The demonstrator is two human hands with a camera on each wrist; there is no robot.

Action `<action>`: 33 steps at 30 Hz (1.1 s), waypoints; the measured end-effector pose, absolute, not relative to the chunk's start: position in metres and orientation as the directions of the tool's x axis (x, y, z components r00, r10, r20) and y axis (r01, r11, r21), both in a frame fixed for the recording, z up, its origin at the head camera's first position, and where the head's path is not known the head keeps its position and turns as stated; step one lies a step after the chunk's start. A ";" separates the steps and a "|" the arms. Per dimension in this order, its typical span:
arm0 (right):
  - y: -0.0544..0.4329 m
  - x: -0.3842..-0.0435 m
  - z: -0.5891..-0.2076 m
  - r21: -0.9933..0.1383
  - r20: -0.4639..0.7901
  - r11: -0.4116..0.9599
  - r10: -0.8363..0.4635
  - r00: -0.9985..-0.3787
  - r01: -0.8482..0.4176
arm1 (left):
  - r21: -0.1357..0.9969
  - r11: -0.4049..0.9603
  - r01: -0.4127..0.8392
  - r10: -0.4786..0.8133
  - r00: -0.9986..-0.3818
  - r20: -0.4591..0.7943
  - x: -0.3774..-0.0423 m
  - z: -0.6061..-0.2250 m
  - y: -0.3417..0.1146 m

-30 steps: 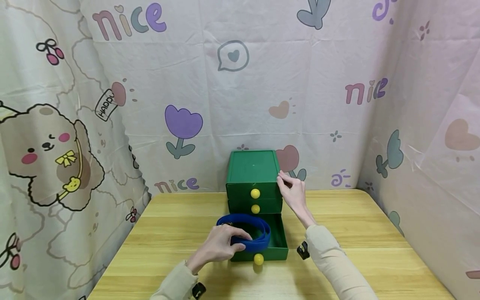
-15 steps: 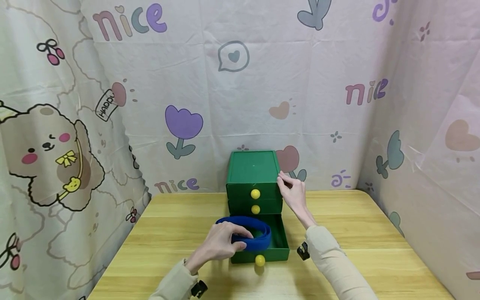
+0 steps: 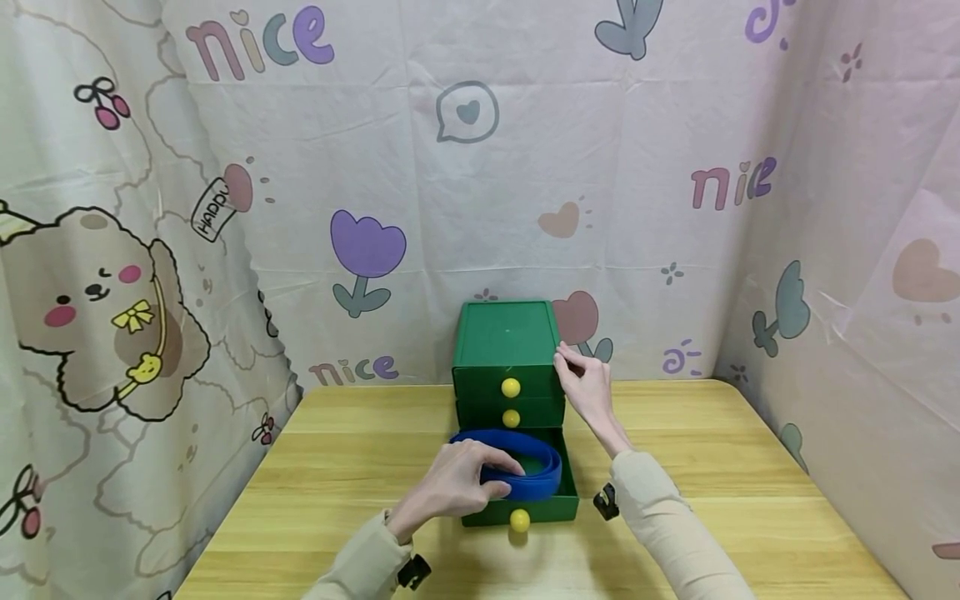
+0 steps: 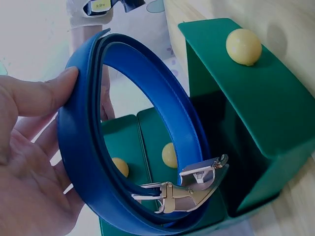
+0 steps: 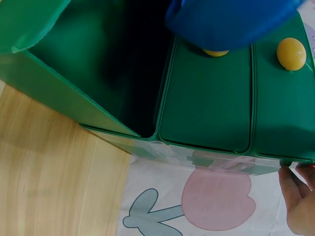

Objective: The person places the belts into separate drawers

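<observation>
My left hand [image 3: 465,479] pinches a coiled blue belt [image 3: 551,477] between thumb and fingers, over the pulled-out bottom drawer [image 3: 555,509] of a small green drawer cabinet [image 3: 508,333]. The left wrist view shows the coil's silver buckle [image 4: 197,189] hanging toward the drawer side. The coil hides part of the drawer's inside. At the cabinet's upper right edge, my right hand [image 3: 590,387] touches the side with its fingertips, and it holds no loose thing. Fairly straight fingers [image 5: 290,189] meet that edge in the right wrist view.
Two upper drawers are closed, with yellow ball knobs [image 3: 511,387]; the bottom drawer has a yellow knob [image 3: 519,521] too. Everything stands on a light wooden table [image 3: 337,450]. A printed cloth [image 3: 465,208] hangs behind and on both sides.
My left hand has carried the belt a little to the right, further over the bottom drawer. The right hand stays at the cabinet's edge.
</observation>
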State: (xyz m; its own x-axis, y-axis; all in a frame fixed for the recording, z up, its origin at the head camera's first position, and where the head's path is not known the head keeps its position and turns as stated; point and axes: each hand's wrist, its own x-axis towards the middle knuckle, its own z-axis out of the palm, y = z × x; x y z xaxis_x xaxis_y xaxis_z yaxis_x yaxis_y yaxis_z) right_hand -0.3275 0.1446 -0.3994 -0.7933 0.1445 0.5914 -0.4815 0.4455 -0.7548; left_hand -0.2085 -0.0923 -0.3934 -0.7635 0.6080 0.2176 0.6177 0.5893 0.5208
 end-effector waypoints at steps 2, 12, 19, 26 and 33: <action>0.145 -0.327 -0.399 -0.756 0.592 0.442 0.145 -0.793 -0.483 | 0.522 0.588 0.618 0.610 -0.762 0.215 -0.210 -0.395 -0.089; 0.143 -0.327 -0.400 -0.762 0.596 0.411 0.144 -0.790 -0.500 | 0.537 0.612 0.581 0.597 -0.784 0.167 -0.223 -0.412 -0.078; 0.143 -0.328 -0.401 -0.741 0.618 0.431 0.137 -0.774 -0.515 | 0.570 0.607 0.554 0.580 -0.799 0.159 -0.230 -0.423 -0.076; 0.144 -0.328 -0.402 -0.729 0.633 0.437 0.139 -0.761 -0.527 | 0.586 0.592 0.554 0.582 -0.796 0.166 -0.236 -0.432 -0.073; 0.144 -0.328 -0.402 -0.735 0.623 0.438 0.135 -0.770 -0.518 | 0.591 0.586 0.555 0.571 -0.800 0.185 -0.243 -0.444 -0.074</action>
State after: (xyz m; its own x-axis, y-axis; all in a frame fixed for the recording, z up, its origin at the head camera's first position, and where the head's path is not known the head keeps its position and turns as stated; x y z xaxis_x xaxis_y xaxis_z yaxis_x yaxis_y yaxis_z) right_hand -0.3283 0.1441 -0.4023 -0.7704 0.1349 0.6231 -0.5176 0.4383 -0.7349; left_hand -0.2426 -0.0737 -0.4436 -0.8001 0.5706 0.1849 0.5545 0.5862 0.5907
